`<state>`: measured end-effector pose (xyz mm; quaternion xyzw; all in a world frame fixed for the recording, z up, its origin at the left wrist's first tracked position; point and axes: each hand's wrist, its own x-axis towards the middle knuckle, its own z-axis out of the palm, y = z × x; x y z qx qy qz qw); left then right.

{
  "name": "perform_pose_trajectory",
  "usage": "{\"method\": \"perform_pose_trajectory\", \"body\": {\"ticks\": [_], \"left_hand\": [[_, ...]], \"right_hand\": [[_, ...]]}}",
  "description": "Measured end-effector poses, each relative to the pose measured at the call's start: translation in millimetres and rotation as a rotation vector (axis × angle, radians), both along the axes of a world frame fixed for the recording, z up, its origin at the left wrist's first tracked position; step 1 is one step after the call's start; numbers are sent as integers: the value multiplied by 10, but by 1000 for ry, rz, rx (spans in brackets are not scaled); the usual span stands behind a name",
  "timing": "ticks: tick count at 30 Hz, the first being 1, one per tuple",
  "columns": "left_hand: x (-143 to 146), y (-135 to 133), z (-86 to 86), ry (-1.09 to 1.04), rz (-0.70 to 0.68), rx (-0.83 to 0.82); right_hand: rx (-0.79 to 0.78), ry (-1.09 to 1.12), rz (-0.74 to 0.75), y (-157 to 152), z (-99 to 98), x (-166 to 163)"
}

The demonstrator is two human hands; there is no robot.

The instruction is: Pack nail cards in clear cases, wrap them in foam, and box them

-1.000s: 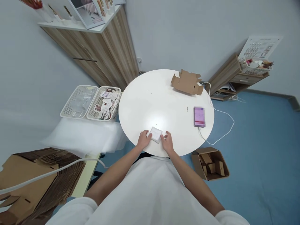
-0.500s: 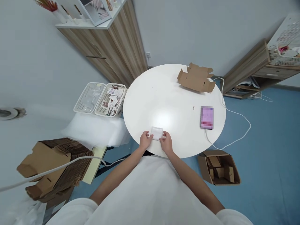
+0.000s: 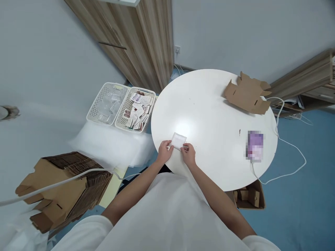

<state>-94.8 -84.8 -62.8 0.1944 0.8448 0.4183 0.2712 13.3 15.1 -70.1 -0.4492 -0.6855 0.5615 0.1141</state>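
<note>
A small, flat, whitish square packet [image 3: 179, 141], seemingly wrapped in thin translucent foam or film, is held at the near left edge of the round white table [image 3: 209, 164]. My left hand [image 3: 164, 152] pinches its left side, fingers curled with the thumb along the near edge. On the opposite side, my right hand [image 3: 188, 154] grips the right corner between thumb and fingers. What lies inside the wrapping cannot be made out.
An unfolded cardboard box [image 3: 247, 93] and a blurred purple phone-like device [image 3: 255, 145] on a white cable lie on the table. Left stand a basket of cards [image 3: 138, 111], a basket of clear plastic pieces [image 3: 107, 103], white foam sheets [image 3: 112, 143] and stacked flat cardboard [image 3: 65, 188].
The view has swung left and tilted down, so the table sits further right. The packet has turned slightly, still between both hands.
</note>
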Motion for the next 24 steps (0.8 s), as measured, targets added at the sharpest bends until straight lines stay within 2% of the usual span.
{"method": "perform_pose_trajectory", "body": {"ticks": [6,10,15,24], "left_hand": [[-785,-5,-48,64,14,-13],[-1130,31,-68,100,12,5],[-1241,61,-47,154,-56,25],[-1187,0,-13,152,-117,13]], "right_hand": [[38,-3,30,-11,18,-875],[23,40,41,20,6,-1286],[24,66,64,19,-16,-1482],[112,20,145,-5,-75,-1486]]}}
